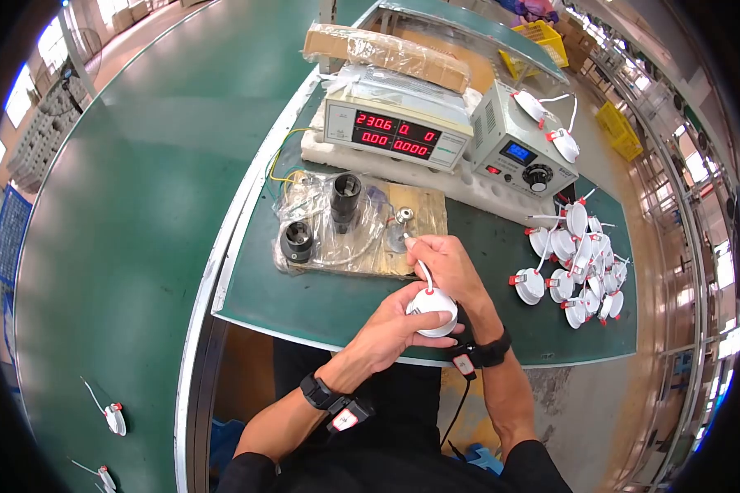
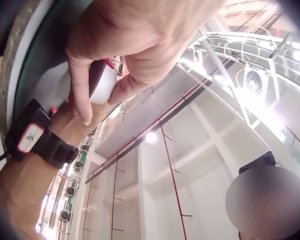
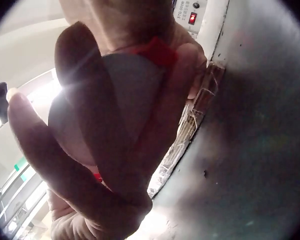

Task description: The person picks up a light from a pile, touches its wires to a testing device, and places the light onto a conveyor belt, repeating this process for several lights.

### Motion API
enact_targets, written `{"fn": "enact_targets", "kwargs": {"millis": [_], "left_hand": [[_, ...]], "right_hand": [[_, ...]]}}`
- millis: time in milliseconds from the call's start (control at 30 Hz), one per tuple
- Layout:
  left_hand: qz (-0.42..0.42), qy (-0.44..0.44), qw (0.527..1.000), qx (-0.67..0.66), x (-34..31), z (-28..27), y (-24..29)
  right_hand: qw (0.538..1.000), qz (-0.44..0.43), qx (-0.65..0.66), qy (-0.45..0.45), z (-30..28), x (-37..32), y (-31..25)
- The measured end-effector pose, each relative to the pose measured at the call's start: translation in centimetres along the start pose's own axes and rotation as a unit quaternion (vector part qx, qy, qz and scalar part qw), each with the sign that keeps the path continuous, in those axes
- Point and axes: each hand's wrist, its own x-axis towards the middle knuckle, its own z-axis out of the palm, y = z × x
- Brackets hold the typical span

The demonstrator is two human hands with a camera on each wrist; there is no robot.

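Free strip of green bench (image 1: 492, 238) between wooden board (image 1: 429, 200) and lamp cluster (image 1: 582, 264); foam slab (image 1: 478, 191), grey box (image 1: 492, 131) block far end.

In the head view we get bright, fairly even light, with the windows (image 1: 18, 100) at the left washed out to white; the fisheye lens bends straight lines near its black rim, yet the red digits (image 1: 376, 122) read clearly and the plastic wrap (image 1: 312, 200) glints. From the left wrist we face glare from a ceiling light (image 2: 151, 137) and a stronger flare at the right, while a smooth round blur covers the lower right. In the right wrist view, backlight leaves the fingers (image 3: 80, 60) and white downlight (image 3: 132, 80) in murky shadow, the tabletop (image 3: 255, 130) soft and hazy.
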Motion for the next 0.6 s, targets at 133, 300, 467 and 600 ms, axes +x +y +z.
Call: {"fn": "enact_targets", "kwargs": {"millis": [133,300,467,600], "left_hand": [[-0.006,-0.006,1.000,-0.004,-0.1,-0.1,0.1],[-0.005,0.009,1.000,0.004,-0.3,0.4,0.6],[-0.011,0.006,1.000,0.008,0.3,0.0,1.1],[-0.028,0.021,0.999,-0.008,0.2,0.4,1.3]], "right_hand": [[1.000,0.015,0.026,0.008,0.2,-0.3,-0.4],[0.998,0.018,0.063,0.001,0.1,0.1,0.3],[0.999,0.014,0.043,0.019,0.2,0.3,-0.3],[0.999,-0.007,0.042,0.022,-0.1,0.5,0.4]]}}
